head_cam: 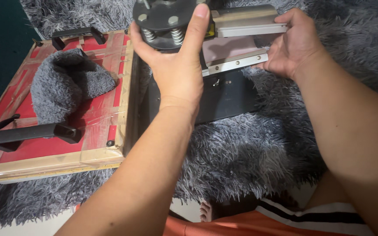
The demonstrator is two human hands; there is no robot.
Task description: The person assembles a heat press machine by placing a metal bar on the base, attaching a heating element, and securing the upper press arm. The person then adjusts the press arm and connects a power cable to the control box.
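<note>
Head view: left hand (178, 72) clasps the press head (165, 22); right hand (292, 43) pinches its rightward-running plates (241, 26).

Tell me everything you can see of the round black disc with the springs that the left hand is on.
The round black disc looks like dark metal, cut off by the top edge of the view. Silver bolt heads sit on its upper face; two coil springs show beneath its rim, above a second dark plate. It lies roughly level, above the black base plate on the grey shaggy rug. The left hand grips its front edge, thumb and fingers spread around it.
</note>
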